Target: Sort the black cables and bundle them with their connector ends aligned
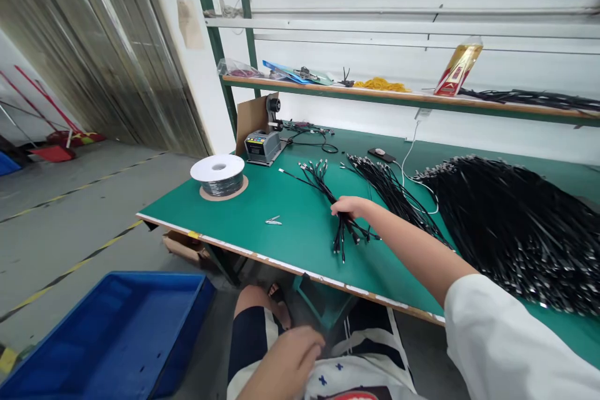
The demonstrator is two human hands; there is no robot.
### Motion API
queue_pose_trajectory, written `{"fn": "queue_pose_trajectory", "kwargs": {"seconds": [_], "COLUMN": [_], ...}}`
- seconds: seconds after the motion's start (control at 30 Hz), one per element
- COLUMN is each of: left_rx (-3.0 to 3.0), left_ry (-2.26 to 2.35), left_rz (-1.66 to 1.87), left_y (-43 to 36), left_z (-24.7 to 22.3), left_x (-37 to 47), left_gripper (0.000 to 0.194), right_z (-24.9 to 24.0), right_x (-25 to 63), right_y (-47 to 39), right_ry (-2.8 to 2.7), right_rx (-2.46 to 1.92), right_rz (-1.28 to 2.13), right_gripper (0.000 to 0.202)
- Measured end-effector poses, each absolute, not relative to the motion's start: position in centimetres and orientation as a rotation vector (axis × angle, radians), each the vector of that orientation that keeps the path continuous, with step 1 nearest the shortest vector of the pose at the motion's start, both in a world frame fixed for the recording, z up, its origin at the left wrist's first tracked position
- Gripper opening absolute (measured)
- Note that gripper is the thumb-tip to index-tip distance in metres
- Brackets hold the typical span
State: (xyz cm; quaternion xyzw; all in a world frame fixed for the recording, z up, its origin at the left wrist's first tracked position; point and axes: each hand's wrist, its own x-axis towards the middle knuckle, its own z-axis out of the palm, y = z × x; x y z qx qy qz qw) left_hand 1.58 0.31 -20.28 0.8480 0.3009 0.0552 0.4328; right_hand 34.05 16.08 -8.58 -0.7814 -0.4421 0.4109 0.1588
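A: Where is the bundle (319,181)?

B: It is on the middle part of the bench (244,225), and the right hand (349,206) has its grip closed around it, nearer to the lower ends.

A: What could go wrong from there?

B: The upper ends spread like a fan, and one strand sticks out to the left. If the grip becomes loose, the strands would perhaps slide apart. The heap (382,181) lies just beside, so ends could hook together, or catch on the white cord (414,137) near it.

A: And the snips (272,221)?

B: They lie apart from the bundle, but a sweeping strand could possibly push them.

A: What is difficult to see?

B: The right palm hides a part of the bundle; whether it rests fully on the bench cannot be told. The left hand (300,353) is blurred above the lap, and one cannot tell if its grip is apart or together. The large pile (497,219) is cut off at the right.
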Motion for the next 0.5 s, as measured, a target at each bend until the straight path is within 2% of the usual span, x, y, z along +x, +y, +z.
{"fn": "queue_pose_trajectory", "kwargs": {"seconds": [0.13,0.27,0.33,0.5], "left_rx": [1.922,1.391,1.051,0.620], "left_ry": [0.688,0.753,0.798,0.630], "left_rz": [0.554,0.954,0.942,0.630], "left_y": [2.6,7.4,10.0,13.4], "left_z": [-15.4,-13.1,-12.4,-12.8], "left_x": [4.6,10.8,14.5,20.3], "left_gripper": [0.029,0.029,0.031,0.031], "right_z": [-8.2,-8.2,-8.3,-9.7], "right_x": [34.8,34.2,33.5,32.5], "right_y": [15.1,14.2,13.9,11.0], "right_ry": [-1.087,-0.998,-1.014,-1.119], "right_rx": [-2.017,-1.791,-1.682,-1.467], "right_rz": [1.424,1.554,1.537,1.338], "right_gripper": [0.014,0.018,0.022,0.040]}}
